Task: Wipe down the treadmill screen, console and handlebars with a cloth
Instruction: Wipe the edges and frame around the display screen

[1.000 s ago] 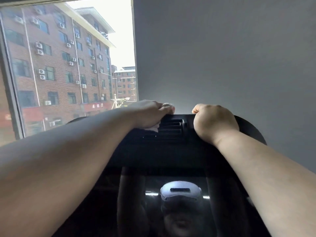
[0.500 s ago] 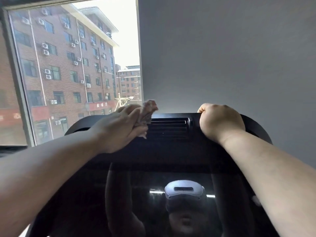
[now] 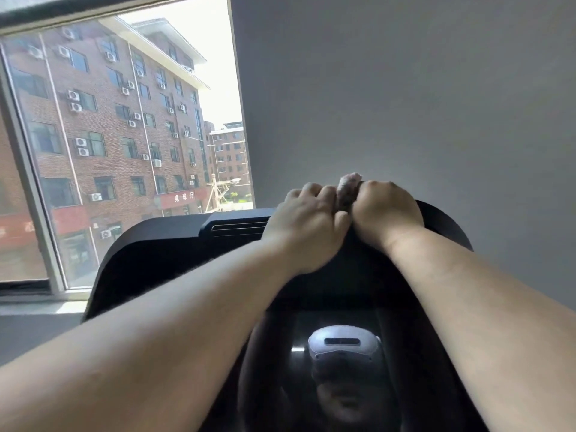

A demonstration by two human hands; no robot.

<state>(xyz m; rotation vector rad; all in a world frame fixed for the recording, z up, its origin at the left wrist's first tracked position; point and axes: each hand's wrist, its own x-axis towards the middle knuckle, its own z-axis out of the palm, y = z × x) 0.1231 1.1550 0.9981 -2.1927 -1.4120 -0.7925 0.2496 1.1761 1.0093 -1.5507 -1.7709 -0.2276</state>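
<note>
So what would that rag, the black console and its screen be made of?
The cloth, crumpled, looks like soft, fuzzy fabric, greyish-pink; its weave is too blurred to tell. The console seems to be matte black moulded plastic, with slotted vents. The screen looks like glossy glass or acrylic: it mirrors a headset.

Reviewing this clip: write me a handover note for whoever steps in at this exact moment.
Left hand: grips the bunched cloth at the console top edge, right of the vent.
Right hand: curled over the same edge, against the cloth; whether it also holds the cloth is unclear.
Done: cannot tell which surfaces are wiped.
Left: probably the rest of the console and the screen; handlebars are out of view.
</note>
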